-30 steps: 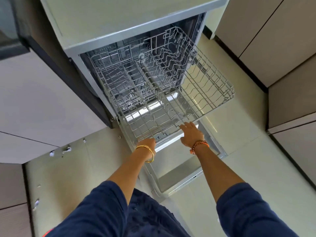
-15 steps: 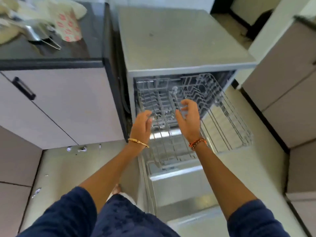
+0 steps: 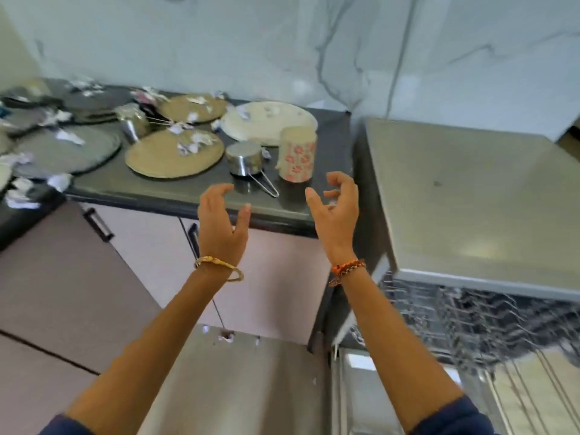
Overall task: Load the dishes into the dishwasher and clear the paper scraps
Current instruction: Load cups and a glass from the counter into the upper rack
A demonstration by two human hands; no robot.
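**A home kitchen**

A dark countertop [image 3: 175, 189] runs over pale cabinets [image 3: 276, 277] with black handles, backed by a marble-look wall [image 3: 282, 42]. Plates [image 3: 174, 158], a steel saucepan [image 3: 244, 160] and a flowered cup [image 3: 296, 153] crowd it among paper scraps [image 3: 191, 146]. Beside it stands a dishwasher [image 3: 470, 199], its wire rack [image 3: 470, 318] pulled out.

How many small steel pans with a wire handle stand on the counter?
2. One steel pan stands just left of the flowered cup; the other lies farther back-left, among the plates. More may be hidden at the blurred left edge.
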